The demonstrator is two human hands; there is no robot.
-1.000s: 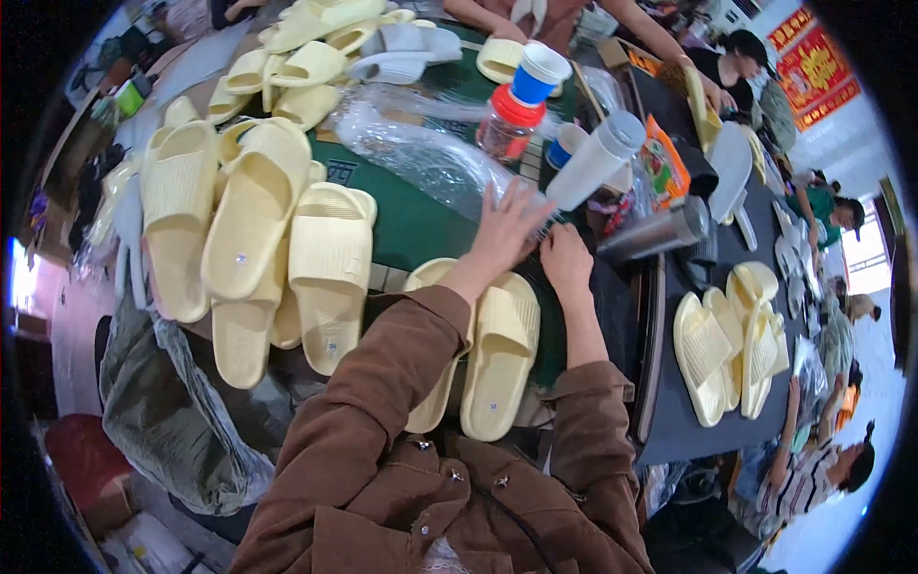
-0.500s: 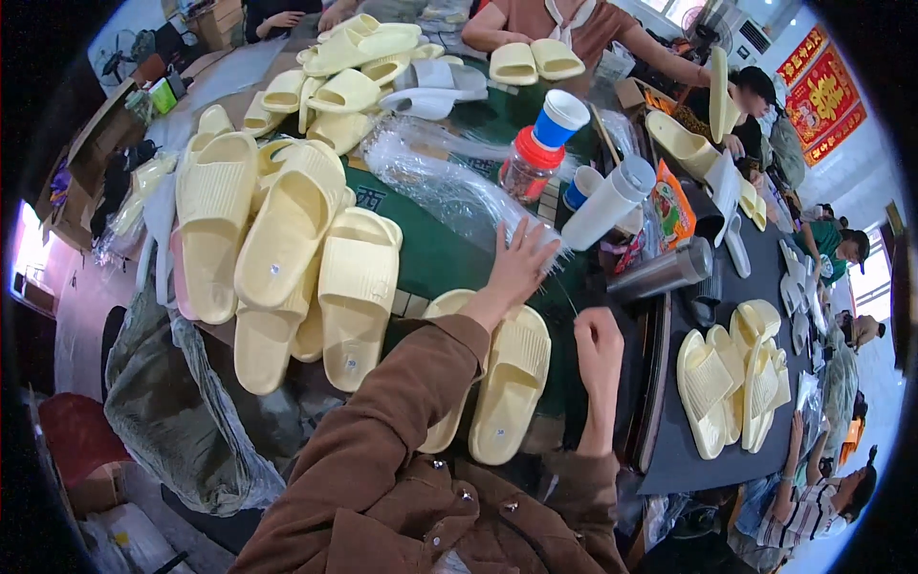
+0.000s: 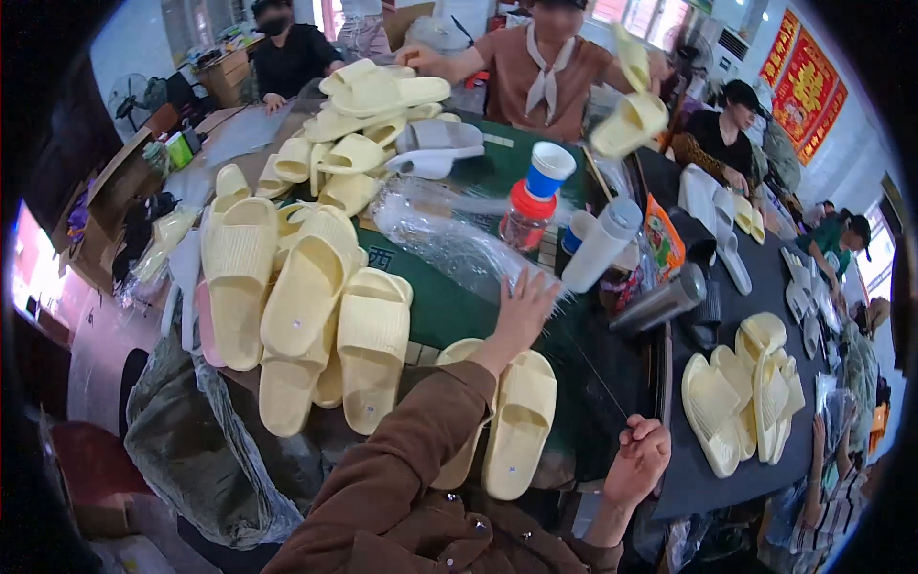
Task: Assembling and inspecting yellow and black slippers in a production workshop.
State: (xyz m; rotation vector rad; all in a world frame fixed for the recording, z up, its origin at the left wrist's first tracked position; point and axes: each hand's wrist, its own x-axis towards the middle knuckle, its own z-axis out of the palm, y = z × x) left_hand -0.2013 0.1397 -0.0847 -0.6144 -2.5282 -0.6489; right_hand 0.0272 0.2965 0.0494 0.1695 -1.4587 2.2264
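Observation:
A bundle of thin clear plastic strands (image 3: 430,228) lies across the green table top. My left hand (image 3: 524,314) rests on the bundle's near end, fingers stretched and lying over it. My right hand (image 3: 639,461) is closed in a pinch on a single thin strand, which runs taut from the bundle's end down to its fingertips. Below my left forearm lies a pair of pale yellow slippers; the right slipper (image 3: 521,426) shows whole, while my sleeve partly covers the left slipper (image 3: 457,459).
Pale yellow slippers (image 3: 373,349) are piled at left, with another heap (image 3: 382,91) behind. Cups, a red-lidded jar (image 3: 528,215), a white bottle (image 3: 602,244) and a steel tumbler (image 3: 660,298) stand to the right. Across the table a co-worker holds slippers (image 3: 628,124).
My right hand has moved right and toward me, stretching the strand out from the bundle. My left hand stays on the bundle. The view has tilted upward, and the co-worker's slippers have moved left.

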